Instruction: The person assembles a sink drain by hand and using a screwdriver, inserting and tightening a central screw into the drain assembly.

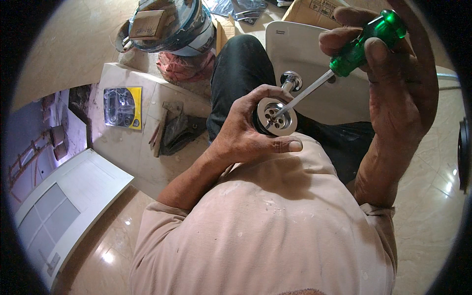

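My left hand (246, 129) grips a round chrome sink drain fitting (277, 116) with a perforated strainer face turned up toward me. My right hand (400, 83) holds a screwdriver with a clear green handle (366, 43). Its metal shaft (305, 93) slants down and left, and its tip sits at the centre of the strainer. A second chrome piece (291, 79) pokes out just behind my left hand's fingers. Both hands are raised over my lap, above my dark trousers (241, 69).
A white ceramic basin (319, 64) lies behind the hands. On a dusty white slab (123, 142) to the left rest a yellow blister pack (122, 107) and dark tools (174, 129). A paint-stained bucket (169, 24) and cardboard box (314, 11) stand farther back. Glossy floor tiles (427, 187) surround me.
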Demonstrator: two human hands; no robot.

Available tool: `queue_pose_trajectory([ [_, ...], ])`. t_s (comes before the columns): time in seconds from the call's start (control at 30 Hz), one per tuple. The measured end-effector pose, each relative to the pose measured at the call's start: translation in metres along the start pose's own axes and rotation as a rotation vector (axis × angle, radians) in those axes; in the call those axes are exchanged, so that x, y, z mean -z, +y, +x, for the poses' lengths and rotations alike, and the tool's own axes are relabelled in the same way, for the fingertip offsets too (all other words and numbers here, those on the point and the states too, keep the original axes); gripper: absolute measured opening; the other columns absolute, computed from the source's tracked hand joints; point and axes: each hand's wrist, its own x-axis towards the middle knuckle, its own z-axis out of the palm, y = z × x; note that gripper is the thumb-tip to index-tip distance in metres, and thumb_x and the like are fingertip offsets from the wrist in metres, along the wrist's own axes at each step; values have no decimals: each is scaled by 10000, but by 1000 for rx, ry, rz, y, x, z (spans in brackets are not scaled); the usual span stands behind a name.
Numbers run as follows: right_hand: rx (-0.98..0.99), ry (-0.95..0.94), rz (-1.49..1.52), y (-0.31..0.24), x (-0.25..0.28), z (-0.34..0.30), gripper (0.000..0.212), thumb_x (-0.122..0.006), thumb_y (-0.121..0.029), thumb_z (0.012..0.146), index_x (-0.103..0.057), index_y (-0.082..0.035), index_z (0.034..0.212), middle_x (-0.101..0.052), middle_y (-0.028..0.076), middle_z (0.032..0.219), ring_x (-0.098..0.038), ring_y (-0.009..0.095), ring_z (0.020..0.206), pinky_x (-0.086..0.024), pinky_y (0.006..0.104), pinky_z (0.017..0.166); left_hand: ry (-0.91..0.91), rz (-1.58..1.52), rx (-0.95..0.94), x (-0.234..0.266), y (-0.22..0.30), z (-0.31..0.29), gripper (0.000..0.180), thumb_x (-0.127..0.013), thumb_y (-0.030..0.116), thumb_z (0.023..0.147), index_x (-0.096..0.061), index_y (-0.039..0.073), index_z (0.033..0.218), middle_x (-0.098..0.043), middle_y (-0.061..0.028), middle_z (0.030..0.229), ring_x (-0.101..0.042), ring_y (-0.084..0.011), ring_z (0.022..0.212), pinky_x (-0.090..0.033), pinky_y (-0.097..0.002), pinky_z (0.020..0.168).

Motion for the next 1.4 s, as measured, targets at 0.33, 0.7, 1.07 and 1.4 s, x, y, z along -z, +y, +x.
queue_pose_trajectory([
  [0.33,15,-61,-124,-1,10,0,582,-679,-147,992,-455,-25,1515,-696,219,1116,-739,312,971,-601,489,913,-42,94,8,-3,3,2,803,-1001,252,659,-582,52,1315,-666,-32,1106,-628,-104,1037,-517,-293,953],
  [0.7,-73,24,-89,-7,2,2,537,-631,-141,1018,-462,-57,1522,-705,183,1109,-735,286,983,-587,445,886,8,81,-96,-1,2,5,778,-1001,288,677,-565,40,1273,-683,-106,1142,-674,-177,1089,-567,-355,999],
  [1.07,-68,68,-365,9,8,11,544,-633,-131,1013,-454,-18,1514,-706,215,1147,-742,289,1007,-607,432,908,80,159,-179,-10,3,12,713,-991,275,707,-614,21,1255,-696,-54,1094,-664,-120,1013,-557,-286,910],
  [1.4,-26,6,-318,7,7,10,550,-632,-59,978,-441,49,1482,-723,256,1108,-755,328,956,-606,448,896,102,218,-219,-12,-8,16,692,-989,283,702,-630,-1,1222,-697,-108,1148,-669,-159,1070,-552,-314,954],
])
